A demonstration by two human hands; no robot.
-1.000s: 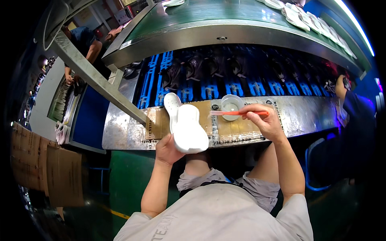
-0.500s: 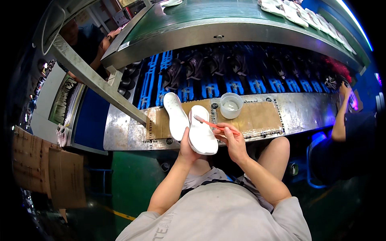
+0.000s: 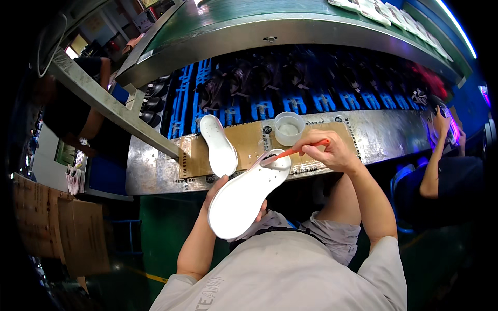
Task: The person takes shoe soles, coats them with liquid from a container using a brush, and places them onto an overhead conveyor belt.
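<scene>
Gripped from below by my left hand [image 3: 213,193] is a white shoe sole [image 3: 241,202], tilted, its near end close to my body. My thumb lies along its left edge and fingertips show under its right edge. My right hand [image 3: 329,150] is closed round the red handle of a small brush [image 3: 288,153]. The brush head meets the sole's far end, by a raised rim with a dark patch inside. A second white sole [image 3: 218,147] lies on a flat cardboard sheet [image 3: 249,136], left of a translucent plastic cup [image 3: 287,140] holding whitish liquid.
The metal bench [image 3: 148,168] carries the cardboard. Behind it, dark shoes [image 3: 241,75] sit on a blue-lit rack under a green conveyor [image 3: 218,18]. A slanting metal post [image 3: 111,109] stands at left. People work at both sides; the right one's arm [image 3: 434,160] reaches the bench.
The sole in my left hand has moved nearer my body and turned, its far end now toward the right. My right hand and brush have moved up and right to that end.
</scene>
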